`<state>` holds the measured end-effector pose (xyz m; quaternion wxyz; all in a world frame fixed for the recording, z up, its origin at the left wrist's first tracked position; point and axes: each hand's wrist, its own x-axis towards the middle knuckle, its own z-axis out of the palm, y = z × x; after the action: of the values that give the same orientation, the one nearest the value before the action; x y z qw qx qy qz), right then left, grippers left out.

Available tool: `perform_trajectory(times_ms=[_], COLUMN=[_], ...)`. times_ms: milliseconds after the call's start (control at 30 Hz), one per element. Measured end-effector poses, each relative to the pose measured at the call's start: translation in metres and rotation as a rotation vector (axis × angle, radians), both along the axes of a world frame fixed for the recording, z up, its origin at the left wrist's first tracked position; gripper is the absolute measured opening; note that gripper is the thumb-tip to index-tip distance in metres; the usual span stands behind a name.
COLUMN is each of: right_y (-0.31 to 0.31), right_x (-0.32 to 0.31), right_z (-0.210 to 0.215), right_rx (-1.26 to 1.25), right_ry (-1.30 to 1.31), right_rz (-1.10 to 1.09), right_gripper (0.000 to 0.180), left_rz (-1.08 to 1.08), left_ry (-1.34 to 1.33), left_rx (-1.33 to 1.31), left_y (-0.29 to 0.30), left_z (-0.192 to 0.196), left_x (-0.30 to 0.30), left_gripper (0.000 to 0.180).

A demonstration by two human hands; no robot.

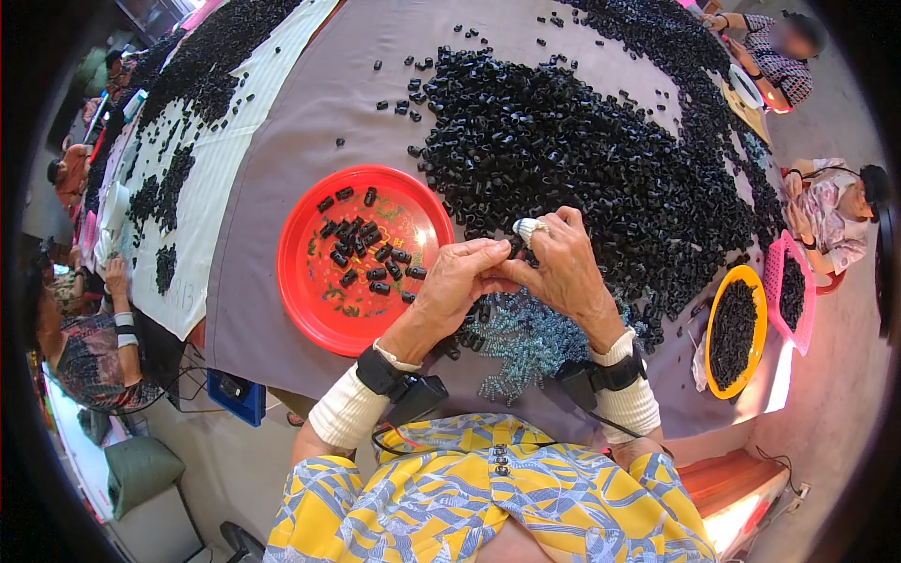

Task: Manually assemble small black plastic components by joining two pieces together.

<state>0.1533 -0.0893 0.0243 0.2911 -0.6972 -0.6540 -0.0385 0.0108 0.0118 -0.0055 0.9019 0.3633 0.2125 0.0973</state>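
Fingertips of the left hand (462, 272) and right hand (563, 267) meet, pinched together on a small black plastic sleeve (497, 272); heap of silvery springs (526, 333) lies just beneath, nearer the body.

The person wears a short-sleeved top printed in bright yellow, blue and white, with a row of small dark buttons down the front. Each forearm carries a ribbed cream-white knitted cuff reaching toward the wrist. Over each cuff sits a black strap with a black box-shaped device, and thin dark cables run from these back toward the body, with a short red wire showing by the left one. The left hand (457, 279) is bare. The right hand (564, 271) has one fingertip wrapped in white tape or a finger cot.
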Motion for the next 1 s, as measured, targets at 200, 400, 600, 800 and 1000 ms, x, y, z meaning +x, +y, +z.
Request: perform_trajectory(times_ms=[200, 400, 600, 800, 1000], right_y=[0.002, 0.007, 0.014, 0.022, 0.021], right_x=[0.000, 0.003, 0.002, 0.001, 0.010], right_z=[-0.002, -0.004, -0.008, -0.009, -0.005], right_rx=[-0.005, 0.059, 0.031, 0.012, -0.005], right_ry=[0.063, 0.082, 0.071, 0.030, 0.160], right_rz=[0.052, 0.125, 0.186, 0.208, 0.116], right_gripper=[0.020, 0.019, 0.020, 0.025, 0.023], left_rz=[0.025, 0.018, 0.009, -0.008, 0.232], left_ry=[-0.032, -0.023, 0.020, 0.071, 0.150], left_rx=[-0.034, -0.020, 0.078, 0.153, 0.155], left_y=[0.000, 0.000, 0.008, 0.014, 0.025], left_z=[0.000, 0.001, -0.002, 0.001, 0.007], left_x=[0.000, 0.000, -0.006, -0.010, -0.024], left_gripper=[0.017, 0.018, 0.018, 0.021, 0.025])
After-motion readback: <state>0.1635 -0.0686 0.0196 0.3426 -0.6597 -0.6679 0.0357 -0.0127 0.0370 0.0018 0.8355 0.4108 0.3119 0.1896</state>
